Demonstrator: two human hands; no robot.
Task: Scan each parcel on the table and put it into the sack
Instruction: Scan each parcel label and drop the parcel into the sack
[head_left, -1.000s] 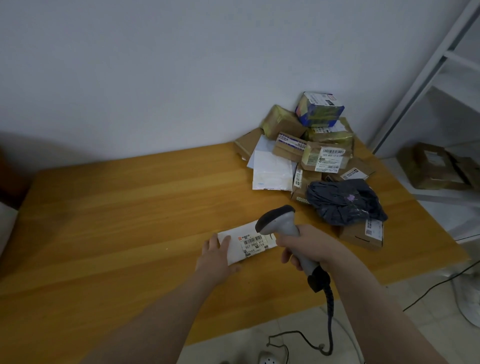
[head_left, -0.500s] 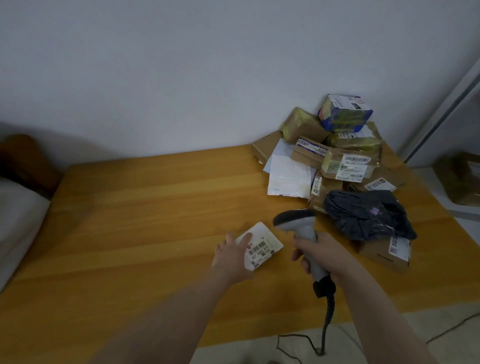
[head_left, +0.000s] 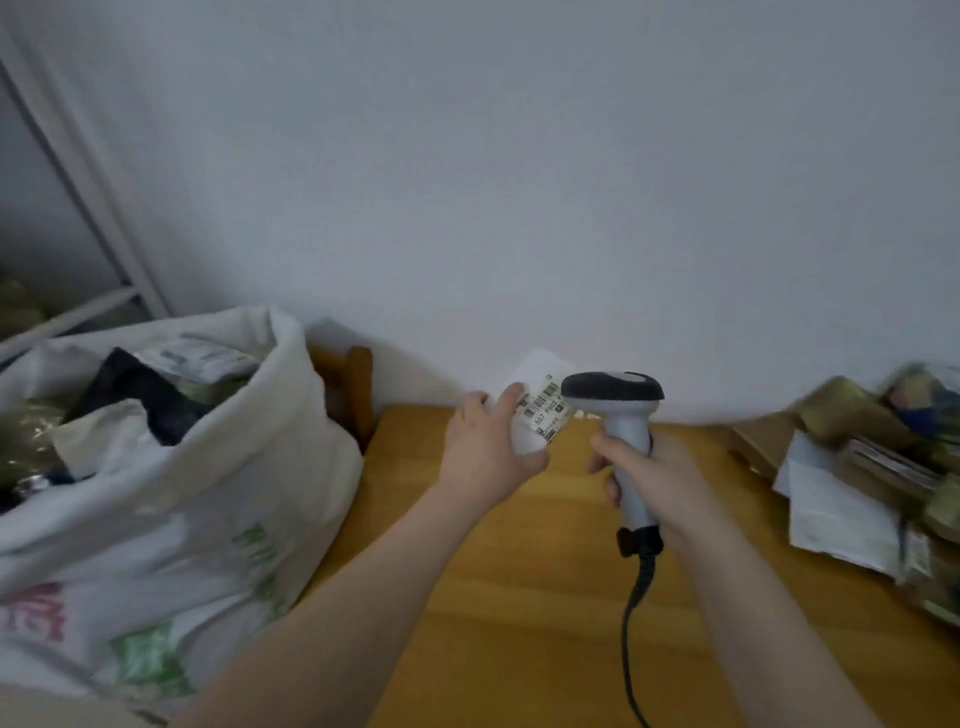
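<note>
A pale wall (head_left: 519, 182) is filling the upper half of the view. At the left a big white sack (head_left: 171, 493) with green and red print is standing just beside the bench (head_left: 519, 597), its mouth gaping open and showing dark and white packages inside. The wooden bench is running from the middle to the right edge, where a blurred pile of parcels (head_left: 857, 467) is lying: brown boxes and a white envelope.

Both forearms are reaching forward over the bench, bare and roughly parallel. The left hand (head_left: 488, 447) is raised above the far left corner of the bench, near the sack, with its back turned toward the camera. Its fingers are curling over the top and its thumb is pressing underneath a small white parcel (head_left: 540, 410), holding it clear of the bench and tilted, its barcode label (head_left: 545, 410) facing the camera.

The right hand (head_left: 654, 478) is wrapping all its fingers round the grip of a grey scanner (head_left: 618, 415), keeping it upright. The scanner's dark head is sitting just right of the label; whether the two are touching cannot be told. A dark cable (head_left: 631, 623) is hanging from the base of the grip toward the bottom edge.
</note>
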